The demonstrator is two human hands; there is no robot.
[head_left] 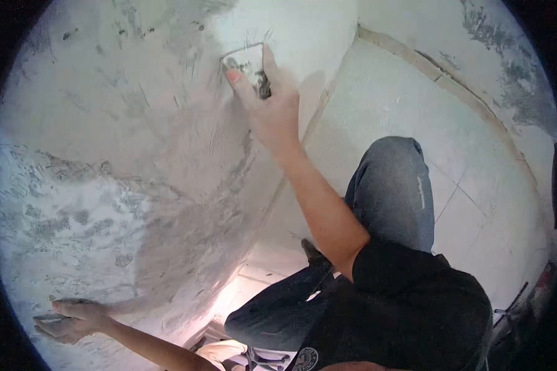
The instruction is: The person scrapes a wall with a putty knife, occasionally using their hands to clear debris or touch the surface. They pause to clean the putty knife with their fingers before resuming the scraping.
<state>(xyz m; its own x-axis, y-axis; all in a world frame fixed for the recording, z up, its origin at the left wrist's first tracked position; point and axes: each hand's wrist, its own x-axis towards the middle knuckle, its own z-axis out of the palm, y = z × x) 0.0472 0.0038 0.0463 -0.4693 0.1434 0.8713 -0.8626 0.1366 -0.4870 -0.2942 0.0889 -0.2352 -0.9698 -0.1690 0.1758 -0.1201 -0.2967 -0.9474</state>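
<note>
My right hand (272, 111) grips a whitish rectangular block (247, 63) with dark smudges, which looks like a sanding block. Thumb and fingers hold its sides, and its flat face lies against the plastered wall (167, 123). The block's underside is hidden. At the lower left, my left hand (74, 318) is at a rough patch of the same wall, thumb held apart from the fingers. I make out no object in it, though grey dust or shadow blurs the gap between thumb and fingers.
Pale floor tiles (458, 185) meet the wall along a seam. A narrow baseboard (445, 77) runs along another wall at the upper right. My bent knee (393, 185) in jeans is close to my right forearm. Bright light and cluttered items (229, 349) are at the bottom.
</note>
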